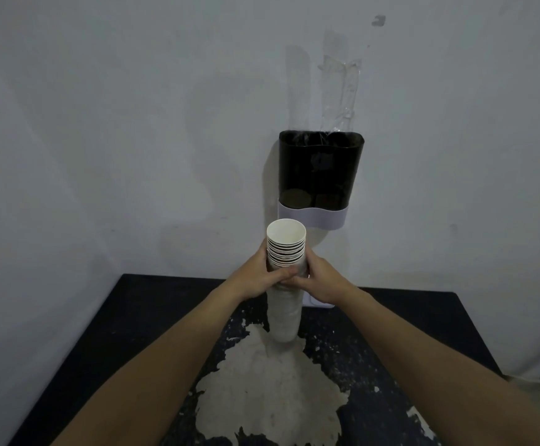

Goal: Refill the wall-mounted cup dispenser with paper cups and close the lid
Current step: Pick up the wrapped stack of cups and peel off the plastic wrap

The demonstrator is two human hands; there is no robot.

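Observation:
A tall stack of white paper cups [285, 244] stands upright in a clear plastic sleeve, its foot on the table [107, 333]. My left hand [262, 278] and my right hand [318, 280] both grip the stack about a third of the way down, where the sleeve ends and several bare cup rims show above. The wall-mounted cup dispenser [320, 175], dark and see-through with a white base band, hangs on the wall just above and right of the stack. Its top is open, with no lid on it. A few cup shapes show dimly at its bottom.
The black table has a large worn pale patch [262, 391] in the middle. A white flat object [322, 304] lies at the table's back edge behind my right hand. Strips of clear tape [339, 88] run up the grey wall above the dispenser.

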